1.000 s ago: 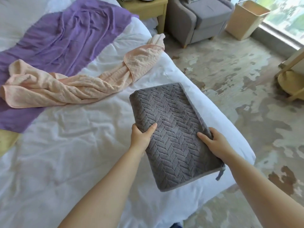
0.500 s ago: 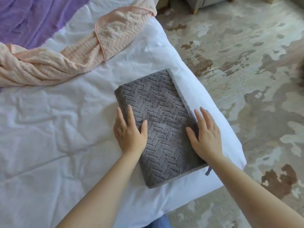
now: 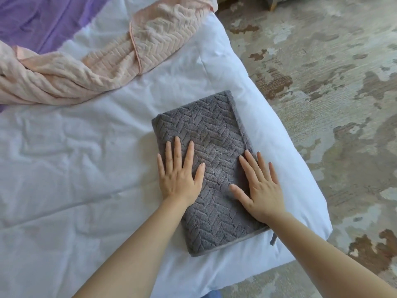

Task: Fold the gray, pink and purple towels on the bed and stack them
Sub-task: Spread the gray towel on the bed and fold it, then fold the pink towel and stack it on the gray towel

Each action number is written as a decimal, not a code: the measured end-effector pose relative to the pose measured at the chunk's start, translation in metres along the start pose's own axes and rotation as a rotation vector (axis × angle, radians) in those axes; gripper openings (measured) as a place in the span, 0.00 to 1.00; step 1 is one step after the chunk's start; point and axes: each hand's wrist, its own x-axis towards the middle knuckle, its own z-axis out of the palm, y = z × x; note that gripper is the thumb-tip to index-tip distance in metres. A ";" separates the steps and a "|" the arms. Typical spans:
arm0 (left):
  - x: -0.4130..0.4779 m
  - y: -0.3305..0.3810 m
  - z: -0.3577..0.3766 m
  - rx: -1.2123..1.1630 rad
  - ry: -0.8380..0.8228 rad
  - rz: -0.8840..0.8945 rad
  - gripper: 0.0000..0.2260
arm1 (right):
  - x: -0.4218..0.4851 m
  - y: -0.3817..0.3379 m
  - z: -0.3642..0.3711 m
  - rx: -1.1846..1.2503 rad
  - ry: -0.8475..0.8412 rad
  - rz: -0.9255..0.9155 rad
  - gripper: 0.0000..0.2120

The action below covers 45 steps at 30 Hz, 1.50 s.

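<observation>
The gray towel (image 3: 206, 134), folded into a thick rectangle with a herringbone weave, lies near the bed's right corner. My left hand (image 3: 179, 175) rests flat on its left side with fingers spread. On the towel's right side my right hand (image 3: 261, 186) presses flat as well, fingers apart. The pink towel (image 3: 96, 67) lies crumpled and unfolded across the upper left of the bed. Behind it, at the top left, the purple towel (image 3: 43, 20) is spread out, partly out of frame.
The white bed cover (image 3: 75, 168) is wrinkled and fills the left and centre. The bed's corner (image 3: 309, 229) ends to the right of the gray towel, with a mottled beige and brown carpet (image 3: 333, 82) beyond. A chair leg (image 3: 272, 6) shows at the top.
Both hands gripped the gray towel's near edges and set it down; now they lie flat on top of it. The view has tilted down toward the bed corner.
</observation>
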 end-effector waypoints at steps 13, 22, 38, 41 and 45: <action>0.103 -0.026 -0.015 -0.010 -0.042 -0.050 0.28 | 0.174 -0.025 -0.021 -0.047 -0.014 -0.111 0.32; 0.102 -0.035 -0.012 -0.094 -0.051 0.021 0.27 | 0.171 -0.022 -0.009 0.013 -0.040 -0.070 0.32; 0.092 -0.354 -0.063 -0.055 -0.046 -0.555 0.28 | 0.285 -0.281 0.003 0.215 0.012 -0.290 0.19; 0.075 -0.392 -0.042 -0.056 -0.080 -0.553 0.29 | 0.305 -0.328 0.041 0.120 0.095 -0.322 0.30; 0.062 -0.403 -0.033 -0.139 0.027 -0.494 0.32 | 0.344 -0.358 0.068 0.091 0.099 -0.098 0.33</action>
